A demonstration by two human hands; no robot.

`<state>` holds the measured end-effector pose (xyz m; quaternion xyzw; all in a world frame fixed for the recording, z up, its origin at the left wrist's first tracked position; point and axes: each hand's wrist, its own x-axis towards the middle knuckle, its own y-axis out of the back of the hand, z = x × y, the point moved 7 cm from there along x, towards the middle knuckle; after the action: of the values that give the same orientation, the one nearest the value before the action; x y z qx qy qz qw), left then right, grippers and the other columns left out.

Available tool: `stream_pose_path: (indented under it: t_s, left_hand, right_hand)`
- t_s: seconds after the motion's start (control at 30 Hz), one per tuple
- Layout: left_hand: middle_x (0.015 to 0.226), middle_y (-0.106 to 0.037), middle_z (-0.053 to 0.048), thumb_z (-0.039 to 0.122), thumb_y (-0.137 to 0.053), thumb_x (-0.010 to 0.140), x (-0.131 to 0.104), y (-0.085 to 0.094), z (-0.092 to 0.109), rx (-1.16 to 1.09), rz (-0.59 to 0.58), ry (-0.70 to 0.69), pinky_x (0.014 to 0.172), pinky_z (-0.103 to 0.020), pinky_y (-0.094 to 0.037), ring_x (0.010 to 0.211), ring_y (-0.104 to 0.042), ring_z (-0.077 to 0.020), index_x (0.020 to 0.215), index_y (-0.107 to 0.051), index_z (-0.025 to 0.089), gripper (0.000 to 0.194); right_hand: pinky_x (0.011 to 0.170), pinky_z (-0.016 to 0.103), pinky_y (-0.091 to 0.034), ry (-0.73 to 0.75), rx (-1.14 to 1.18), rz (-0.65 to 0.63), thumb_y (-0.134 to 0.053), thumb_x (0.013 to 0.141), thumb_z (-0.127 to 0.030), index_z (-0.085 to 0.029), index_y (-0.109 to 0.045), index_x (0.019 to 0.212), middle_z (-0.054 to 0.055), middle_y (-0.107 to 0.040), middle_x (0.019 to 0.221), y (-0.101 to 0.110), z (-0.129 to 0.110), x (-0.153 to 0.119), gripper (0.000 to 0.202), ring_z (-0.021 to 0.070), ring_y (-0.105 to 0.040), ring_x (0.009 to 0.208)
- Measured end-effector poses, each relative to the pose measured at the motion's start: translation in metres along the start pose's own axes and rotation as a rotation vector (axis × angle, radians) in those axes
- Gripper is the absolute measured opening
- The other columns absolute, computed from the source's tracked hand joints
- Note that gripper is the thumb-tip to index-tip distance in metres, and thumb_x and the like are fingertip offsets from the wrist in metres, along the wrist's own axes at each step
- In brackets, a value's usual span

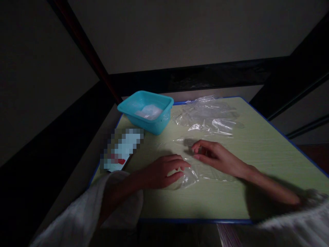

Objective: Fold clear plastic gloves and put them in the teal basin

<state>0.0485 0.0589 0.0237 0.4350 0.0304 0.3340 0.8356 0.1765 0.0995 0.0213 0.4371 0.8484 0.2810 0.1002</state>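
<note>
A thin, clear plastic bag point(189, 178) lies flattened on the table in front of me, its outline hard to follow against the pale top. Over its left part is my left hand point(169, 170), fingers bent and thumb apart from them; the fingertips are at the wrinkled plastic, though I cannot tell how firmly they touch it. My right hand point(218, 156) is above the bag's right part, fingers curved and thumb separate, with nothing visible between them. Farther back lies a crumpled pile of clear plastic point(208, 115).
A turquoise plastic basin point(161, 123) stands at the back left with whitish, crumpled plastic point(150, 111) inside. A phone-like flat object point(125, 147), pixelated, lies at the left. The pale wood-look table point(267, 151) has a blue edge, with walls behind and at left.
</note>
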Motion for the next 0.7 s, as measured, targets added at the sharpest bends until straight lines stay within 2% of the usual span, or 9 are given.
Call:
stream_pose_path:
  t_s: [0.1, 0.2, 0.3, 0.37, 0.43, 0.7]
  left_hand:
    - [0.094, -0.065, -0.011, 0.019, -0.039, 0.089, -0.002, -0.003, 0.015, 0.202, 0.017, -0.195, 0.080, -0.031, -0.045, 0.086, -0.058, -0.0186, 0.099, -0.060, 0.011, 0.025]
    - [0.113, -0.062, -0.013, 0.026, -0.038, 0.091, -0.004, -0.017, 0.022, 0.270, -0.109, -0.295, 0.093, -0.033, -0.041, 0.107, -0.054, -0.0218, 0.110, -0.056, 0.009, 0.031]
    - [0.136, -0.044, -0.018, 0.040, -0.036, 0.092, -0.007, -0.029, 0.018, 0.320, -0.255, -0.299, 0.107, -0.038, -0.027, 0.130, -0.034, -0.0247, 0.126, -0.044, 0.005, 0.049]
    - [0.143, -0.033, -0.018, 0.046, -0.036, 0.091, -0.009, -0.034, 0.014, 0.346, -0.332, -0.275, 0.110, -0.040, -0.021, 0.135, -0.024, -0.0254, 0.132, -0.037, 0.006, 0.057]
    - [0.146, -0.026, -0.017, 0.050, -0.036, 0.090, -0.011, -0.036, 0.012, 0.347, -0.366, -0.256, 0.111, -0.042, -0.018, 0.137, -0.019, -0.0263, 0.135, -0.035, 0.009, 0.060]
    - [0.147, -0.025, -0.015, 0.058, -0.041, 0.084, -0.010, -0.034, 0.019, 0.312, -0.355, -0.263, 0.111, -0.044, -0.016, 0.137, -0.018, -0.0274, 0.136, -0.035, 0.014, 0.068]
  right_hand:
    - [0.050, 0.023, -0.039, -0.013, 0.034, 0.136, -0.047, 0.085, -0.031, -0.017, -0.054, 0.085, 0.001, -0.056, 0.071, 0.013, 0.002, -0.001, 0.015, 0.0125, -0.049, 0.059]
    - [0.048, 0.022, -0.037, -0.008, 0.032, 0.163, -0.048, 0.083, -0.026, -0.018, -0.053, 0.082, 0.000, -0.054, 0.065, 0.017, 0.002, -0.001, 0.010, 0.0116, -0.048, 0.055]
    - [0.047, 0.021, -0.037, 0.000, -0.012, 0.151, -0.048, 0.081, -0.024, -0.018, -0.053, 0.080, -0.001, -0.054, 0.063, 0.018, 0.002, 0.001, 0.008, 0.0110, -0.047, 0.054]
    - [0.046, 0.021, -0.036, 0.004, -0.035, 0.158, -0.048, 0.081, -0.024, -0.017, -0.054, 0.081, -0.001, -0.055, 0.064, 0.020, 0.002, 0.001, 0.009, 0.0109, -0.048, 0.054]
    - [0.046, 0.021, -0.036, 0.007, -0.060, 0.169, -0.048, 0.081, -0.024, -0.017, -0.054, 0.081, 0.000, -0.056, 0.064, 0.024, 0.002, 0.001, 0.009, 0.0109, -0.048, 0.054]
    - [0.044, 0.021, -0.036, -0.011, -0.231, 0.245, -0.046, 0.082, -0.027, -0.017, -0.055, 0.081, 0.001, -0.058, 0.063, 0.042, 0.008, 0.000, 0.014, 0.0118, -0.050, 0.051]
